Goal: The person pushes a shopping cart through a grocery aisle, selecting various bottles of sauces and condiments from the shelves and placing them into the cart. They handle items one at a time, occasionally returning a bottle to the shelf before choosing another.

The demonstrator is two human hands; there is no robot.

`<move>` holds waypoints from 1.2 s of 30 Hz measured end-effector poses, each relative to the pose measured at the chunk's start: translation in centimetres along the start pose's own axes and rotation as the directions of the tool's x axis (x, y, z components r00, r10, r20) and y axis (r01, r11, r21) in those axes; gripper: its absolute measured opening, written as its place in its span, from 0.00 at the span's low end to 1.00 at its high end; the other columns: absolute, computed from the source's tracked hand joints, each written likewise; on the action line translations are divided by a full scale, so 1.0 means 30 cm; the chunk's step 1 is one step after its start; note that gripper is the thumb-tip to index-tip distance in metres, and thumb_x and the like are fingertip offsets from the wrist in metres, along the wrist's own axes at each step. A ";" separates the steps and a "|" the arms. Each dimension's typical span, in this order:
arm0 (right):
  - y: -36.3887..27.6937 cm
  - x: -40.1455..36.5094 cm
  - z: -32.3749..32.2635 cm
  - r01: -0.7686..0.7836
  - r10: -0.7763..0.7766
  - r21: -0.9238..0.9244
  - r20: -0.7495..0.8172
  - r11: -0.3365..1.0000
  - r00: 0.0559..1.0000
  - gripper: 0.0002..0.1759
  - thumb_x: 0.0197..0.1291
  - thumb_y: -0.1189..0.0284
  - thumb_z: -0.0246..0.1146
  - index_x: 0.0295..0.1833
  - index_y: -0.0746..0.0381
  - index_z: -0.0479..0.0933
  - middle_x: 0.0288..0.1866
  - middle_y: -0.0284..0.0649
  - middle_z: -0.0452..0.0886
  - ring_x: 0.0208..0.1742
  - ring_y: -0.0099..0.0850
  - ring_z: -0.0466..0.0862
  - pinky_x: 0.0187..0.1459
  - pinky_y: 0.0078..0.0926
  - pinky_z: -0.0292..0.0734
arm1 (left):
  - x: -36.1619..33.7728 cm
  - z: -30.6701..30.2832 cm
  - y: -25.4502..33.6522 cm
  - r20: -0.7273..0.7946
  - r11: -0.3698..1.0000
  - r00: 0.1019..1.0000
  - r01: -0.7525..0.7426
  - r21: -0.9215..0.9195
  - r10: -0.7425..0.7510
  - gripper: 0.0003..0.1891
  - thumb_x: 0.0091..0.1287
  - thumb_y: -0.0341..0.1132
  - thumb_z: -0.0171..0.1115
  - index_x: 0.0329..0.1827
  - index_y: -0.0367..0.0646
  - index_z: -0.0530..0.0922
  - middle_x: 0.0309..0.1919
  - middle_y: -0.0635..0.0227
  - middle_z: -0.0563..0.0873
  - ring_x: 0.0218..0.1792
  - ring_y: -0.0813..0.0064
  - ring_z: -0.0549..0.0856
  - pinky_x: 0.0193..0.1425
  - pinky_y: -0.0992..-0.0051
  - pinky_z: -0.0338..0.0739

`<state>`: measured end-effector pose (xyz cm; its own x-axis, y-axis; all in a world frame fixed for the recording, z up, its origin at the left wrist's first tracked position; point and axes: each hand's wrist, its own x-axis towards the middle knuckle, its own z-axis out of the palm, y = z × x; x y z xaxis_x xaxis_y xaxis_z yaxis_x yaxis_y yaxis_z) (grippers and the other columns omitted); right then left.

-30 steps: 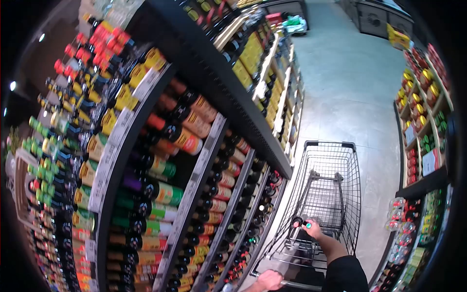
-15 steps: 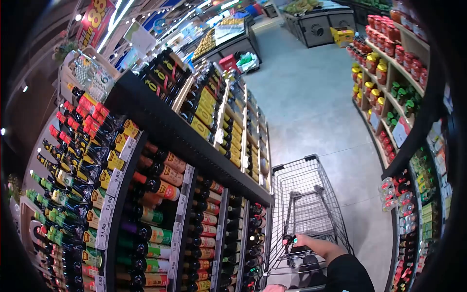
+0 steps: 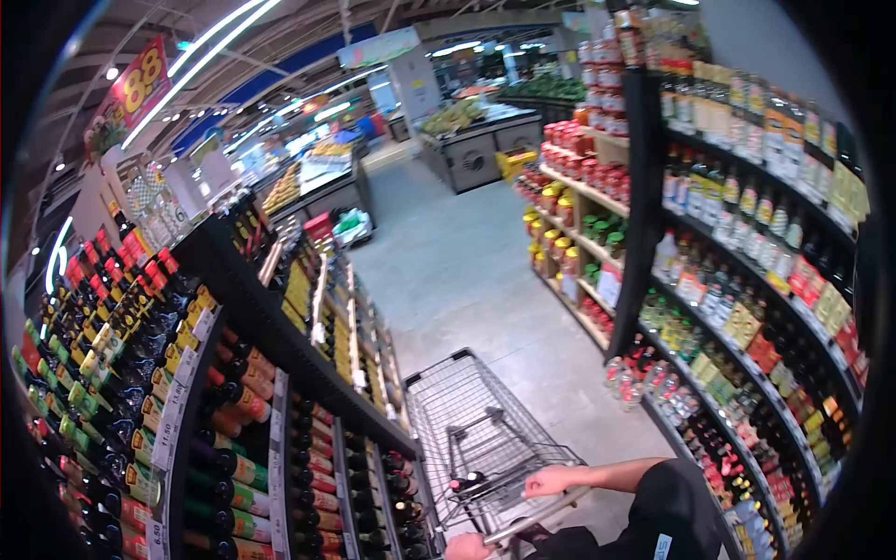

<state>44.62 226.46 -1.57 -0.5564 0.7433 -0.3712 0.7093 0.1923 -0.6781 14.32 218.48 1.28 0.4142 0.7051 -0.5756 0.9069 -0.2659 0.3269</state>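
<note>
A wire shopping cart [image 3: 467,401] stands in the aisle in front of me. My left hand [image 3: 469,547] is closed around the left end of the cart's handle [image 3: 551,513]. Over the rear right part of the cart is my right hand [image 3: 546,482], near the handle, its fingers small and curled so that I cannot make out whether they hold anything. Dark bottles with red and dark caps [image 3: 469,481] are in the cart's rear part, just left of my right hand and apart from it.
Shelves of sauce bottles [image 3: 168,373] line the left side, close to the cart. Tall shelves with jars and bottles [image 3: 747,215] run along the right. Ahead, a grey floor [image 3: 439,252] leads to produce stands [image 3: 476,149] and a yellow box [image 3: 515,164].
The view has turned right and up, showing more of the right shelves. My right hand has moved away from the bottles, back towards the handle. My left hand now shows more fully.
</note>
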 end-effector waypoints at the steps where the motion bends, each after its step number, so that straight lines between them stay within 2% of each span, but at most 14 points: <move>1: -0.029 -0.061 0.005 -0.027 0.027 -0.002 -0.026 1.000 0.999 0.33 0.63 0.38 0.51 0.40 0.58 0.81 0.36 0.38 0.85 0.40 0.40 0.85 0.39 0.35 0.79 | 0.000 0.012 -0.002 0.000 0.999 0.999 -0.035 0.013 0.035 0.27 0.58 0.58 0.58 0.38 0.39 0.86 0.39 0.47 0.86 0.43 0.50 0.86 0.48 0.57 0.79; 3: -0.102 -0.147 0.041 -0.282 0.316 -0.145 0.356 0.948 0.879 0.40 0.60 0.32 0.47 0.34 0.59 0.82 0.30 0.36 0.85 0.33 0.36 0.84 0.36 0.39 0.77 | 0.019 0.046 -0.031 -0.085 0.993 0.996 -0.002 0.117 0.012 0.23 0.56 0.57 0.59 0.41 0.47 0.83 0.35 0.53 0.87 0.40 0.52 0.87 0.45 0.56 0.81; 5: -0.031 -0.122 0.124 -0.103 0.124 -0.188 0.101 0.977 0.987 0.43 0.57 0.28 0.46 0.30 0.60 0.81 0.28 0.46 0.83 0.33 0.45 0.83 0.36 0.43 0.76 | 0.021 0.070 -0.048 -0.108 0.990 0.994 0.045 0.133 -0.031 0.24 0.55 0.59 0.58 0.43 0.51 0.84 0.41 0.56 0.88 0.46 0.54 0.86 0.51 0.55 0.80; 7: -0.087 -0.178 0.113 -0.119 0.146 -0.261 0.087 0.958 0.985 0.46 0.56 0.27 0.45 0.36 0.61 0.84 0.39 0.50 0.85 0.45 0.48 0.84 0.46 0.46 0.78 | -0.008 0.094 -0.045 -0.194 0.993 0.981 0.029 0.117 -0.006 0.23 0.54 0.58 0.60 0.43 0.51 0.84 0.41 0.58 0.88 0.44 0.55 0.87 0.48 0.56 0.80; 11: -0.084 -0.238 0.204 -0.045 0.050 -0.419 0.000 0.907 0.999 0.42 0.53 0.30 0.53 0.46 0.60 0.82 0.42 0.50 0.85 0.48 0.48 0.84 0.49 0.47 0.78 | -0.046 0.227 -0.059 -0.441 0.993 0.898 0.055 0.102 -0.005 0.19 0.52 0.52 0.64 0.40 0.49 0.83 0.41 0.62 0.87 0.46 0.62 0.84 0.54 0.60 0.71; 14: -0.129 -0.249 0.252 -0.094 0.095 -0.438 -0.020 0.894 0.995 0.34 0.53 0.38 0.59 0.48 0.59 0.82 0.44 0.50 0.85 0.48 0.47 0.84 0.50 0.47 0.78 | -0.100 0.350 -0.074 -0.829 0.995 0.557 0.053 0.084 0.041 0.14 0.49 0.44 0.67 0.35 0.46 0.81 0.37 0.61 0.80 0.46 0.57 0.76 0.56 0.57 0.62; 17: -0.154 -0.266 0.298 -0.120 0.143 -0.469 0.012 0.875 0.990 0.27 0.53 0.48 0.63 0.49 0.57 0.81 0.46 0.49 0.85 0.49 0.46 0.84 0.48 0.46 0.79 | -0.193 0.359 -0.046 -0.852 0.992 0.520 0.054 0.112 0.067 0.15 0.48 0.43 0.67 0.36 0.46 0.80 0.38 0.59 0.78 0.47 0.55 0.75 0.56 0.56 0.62; 21: -0.135 -0.285 0.350 -0.060 0.106 -0.428 0.085 0.902 0.991 0.29 0.54 0.46 0.63 0.51 0.58 0.79 0.46 0.50 0.84 0.49 0.48 0.83 0.48 0.47 0.78 | -0.229 0.409 -0.077 -0.771 0.996 0.637 0.076 0.041 -0.017 0.15 0.48 0.44 0.66 0.37 0.48 0.80 0.40 0.59 0.78 0.49 0.56 0.74 0.60 0.56 0.60; 23: -0.016 -0.254 0.385 0.124 -0.029 -0.383 0.243 0.916 0.969 0.30 0.51 0.47 0.65 0.50 0.60 0.80 0.43 0.53 0.85 0.46 0.49 0.84 0.45 0.46 0.79 | -0.246 0.430 -0.079 -0.776 0.996 0.629 0.092 0.018 -0.044 0.16 0.48 0.45 0.65 0.39 0.50 0.81 0.41 0.59 0.78 0.49 0.56 0.74 0.61 0.57 0.59; 24: 0.098 -0.220 0.420 0.080 0.035 -0.380 0.287 0.922 0.957 0.27 0.51 0.49 0.66 0.45 0.62 0.81 0.38 0.54 0.85 0.42 0.50 0.84 0.43 0.48 0.79 | -0.256 0.437 -0.078 -0.765 0.993 0.642 0.115 0.035 -0.047 0.16 0.48 0.45 0.65 0.40 0.51 0.82 0.41 0.59 0.78 0.49 0.56 0.74 0.62 0.57 0.59; 29: -0.005 -0.449 0.386 0.033 0.026 -0.562 0.097 0.826 0.995 0.22 0.55 0.53 0.62 0.37 0.64 0.83 0.36 0.52 0.85 0.42 0.49 0.85 0.43 0.47 0.80 | -0.289 0.490 -0.040 -0.753 0.987 0.651 0.158 0.015 -0.093 0.19 0.46 0.45 0.65 0.43 0.53 0.83 0.41 0.60 0.78 0.51 0.54 0.74 0.65 0.55 0.57; 33: -0.090 -0.551 0.384 -0.038 0.082 -0.569 0.053 0.821 0.995 0.24 0.57 0.50 0.60 0.42 0.61 0.83 0.42 0.49 0.86 0.47 0.47 0.85 0.48 0.45 0.80 | -0.297 0.545 -0.012 -0.839 0.977 0.532 0.211 -0.001 -0.115 0.22 0.43 0.45 0.66 0.44 0.55 0.83 0.44 0.58 0.75 0.52 0.54 0.71 0.64 0.55 0.57; 35: -0.119 -0.589 0.368 -0.035 0.101 -0.567 0.085 0.823 0.991 0.22 0.56 0.54 0.59 0.45 0.61 0.83 0.46 0.47 0.86 0.48 0.43 0.85 0.48 0.43 0.81 | -0.307 0.572 0.027 -0.784 0.971 0.574 0.183 -0.157 -0.235 0.23 0.42 0.45 0.66 0.45 0.51 0.83 0.49 0.54 0.74 0.58 0.53 0.69 0.66 0.49 0.55; 36: -0.101 -0.587 0.379 -0.019 0.085 -0.566 0.089 0.824 0.992 0.22 0.56 0.54 0.59 0.45 0.61 0.83 0.46 0.47 0.86 0.48 0.43 0.85 0.48 0.43 0.81 | -0.311 0.597 0.056 -0.876 0.962 0.444 0.262 -0.076 -0.190 0.25 0.44 0.44 0.66 0.48 0.46 0.81 0.50 0.51 0.75 0.58 0.52 0.70 0.66 0.49 0.58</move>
<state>47.34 205.51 -0.20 -0.5308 0.6967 -0.4825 0.8404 0.5065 -0.1929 13.38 199.68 -6.24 -0.0559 0.9391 0.3391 0.9751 -0.0217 0.2207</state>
